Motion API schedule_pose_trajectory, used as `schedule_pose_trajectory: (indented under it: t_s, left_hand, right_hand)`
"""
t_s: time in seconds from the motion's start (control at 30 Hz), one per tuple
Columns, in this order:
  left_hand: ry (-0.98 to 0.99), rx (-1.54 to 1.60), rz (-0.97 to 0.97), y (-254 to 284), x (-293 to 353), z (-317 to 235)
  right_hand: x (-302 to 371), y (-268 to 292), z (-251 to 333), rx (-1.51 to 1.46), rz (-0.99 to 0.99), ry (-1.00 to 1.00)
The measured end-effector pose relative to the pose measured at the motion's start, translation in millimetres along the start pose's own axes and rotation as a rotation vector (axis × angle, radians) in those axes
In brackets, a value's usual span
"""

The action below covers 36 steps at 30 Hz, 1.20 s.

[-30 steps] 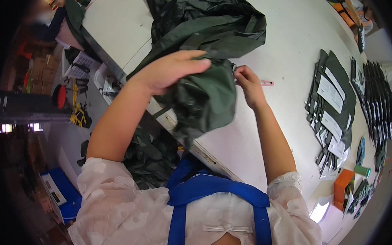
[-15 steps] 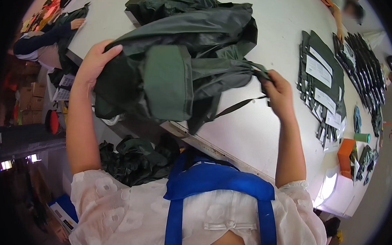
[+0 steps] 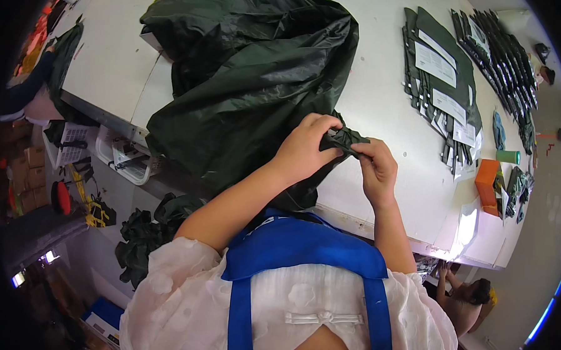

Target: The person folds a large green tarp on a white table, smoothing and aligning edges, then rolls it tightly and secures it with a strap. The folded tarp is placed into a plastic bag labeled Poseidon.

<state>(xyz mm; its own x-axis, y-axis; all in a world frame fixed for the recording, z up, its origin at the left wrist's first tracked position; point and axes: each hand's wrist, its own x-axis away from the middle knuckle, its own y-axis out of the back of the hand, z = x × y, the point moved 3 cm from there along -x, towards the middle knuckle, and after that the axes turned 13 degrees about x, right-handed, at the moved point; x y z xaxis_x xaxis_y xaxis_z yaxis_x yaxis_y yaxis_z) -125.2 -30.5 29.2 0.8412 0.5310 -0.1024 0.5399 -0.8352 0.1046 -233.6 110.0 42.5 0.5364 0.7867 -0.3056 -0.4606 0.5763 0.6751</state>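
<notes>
A large dark green sheet of coated fabric, apparently a garment [image 3: 246, 95], lies crumpled over the table in front of me and hangs past its edge. My left hand [image 3: 307, 145] is closed on a gathered corner of it. Close beside, my right hand [image 3: 376, 167] pinches the same bunched end between thumb and fingers. The two hands almost meet at the right side of the garment. What exactly is folded inside the bunched part is hidden by my fingers.
The white table [image 3: 382, 77] carries flat dark green packs with white papers [image 3: 442, 74], a row of black packs [image 3: 498, 65], an orange box [image 3: 486, 185] and a green roll [image 3: 508, 157]. More dark fabric [image 3: 142, 243] lies below at left. White baskets [image 3: 126, 158] stand under the table. Other people work nearby.
My left hand has moved right and down, from the garment's left edge to beside my right hand. The garment's green flap is out of sight, and the cloth now lies spread on the table.
</notes>
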Motion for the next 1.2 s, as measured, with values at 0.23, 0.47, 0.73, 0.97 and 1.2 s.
schedule_pose_trajectory:
  t_s: [0.23,0.47,0.73,0.97,1.2]
  left_hand:
    - [-0.016,0.006,-0.002,-5,26,28]
    - [0.027,-0.050,0.060,-4,22,30]
    - [0.085,0.061,0.123,14,14,32]
    - [0.264,1.148,0.630,49,-61,-14]
    - [-0.324,-0.081,-0.071,39,-103,-43]
  right_hand:
    - [18,14,-13,0.065,0.066,-0.075]
    - [-9,7,0,0.351,0.071,0.008]
    - [-9,-30,-40,-0.266,0.332,-0.360]
    - [-15,-35,-40,-0.553,0.457,-0.570]
    - [-15,-37,-58,-0.783,0.284,-0.665]
